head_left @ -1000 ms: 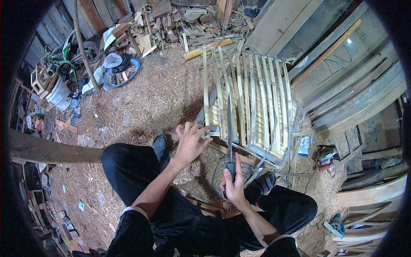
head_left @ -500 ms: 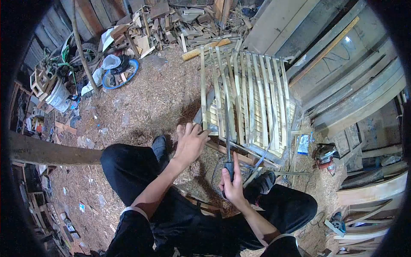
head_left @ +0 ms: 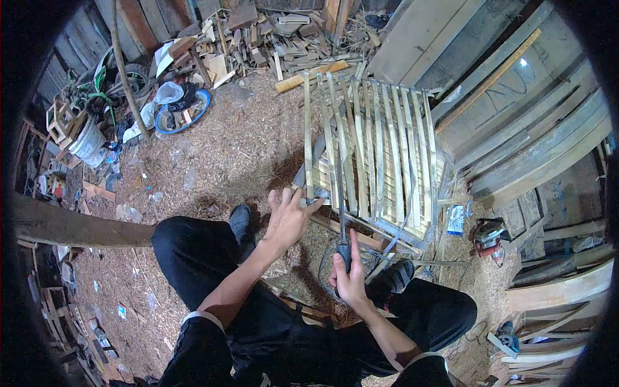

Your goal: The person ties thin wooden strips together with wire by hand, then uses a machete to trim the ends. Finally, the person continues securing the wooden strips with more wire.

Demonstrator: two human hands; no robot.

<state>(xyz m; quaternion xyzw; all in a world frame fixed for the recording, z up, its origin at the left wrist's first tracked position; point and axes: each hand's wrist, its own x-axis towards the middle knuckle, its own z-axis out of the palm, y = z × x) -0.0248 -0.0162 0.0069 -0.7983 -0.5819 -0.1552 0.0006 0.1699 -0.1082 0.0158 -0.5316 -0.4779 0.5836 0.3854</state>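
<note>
Slatted wooden strips (head_left: 377, 148) lie side by side in a stack before me. My right hand (head_left: 349, 274) is closed around the dark handle of a long thin metal tool (head_left: 342, 200), its index finger stretched along the handle. The tool's blade points away from me, over the strips on the left side of the stack. My left hand (head_left: 289, 219) is at the near left corner of the stack, fingers spread, with thumb and index finger beside the end of the leftmost strip. Whether its fingertips touch the wood cannot be made out.
A red power tool (head_left: 490, 242) sits on the right, beyond a blue-white packet (head_left: 456, 218). Scrap wood (head_left: 258, 39) is heaped at the back. A blue basin (head_left: 205, 106) and a white bucket (head_left: 89, 145) stand back left. A thick beam (head_left: 84, 222) juts in from the left.
My left hand's thumb and fingers have shifted slightly at the stack's near left corner. My right hand keeps its grip on the tool, almost unmoved.
</note>
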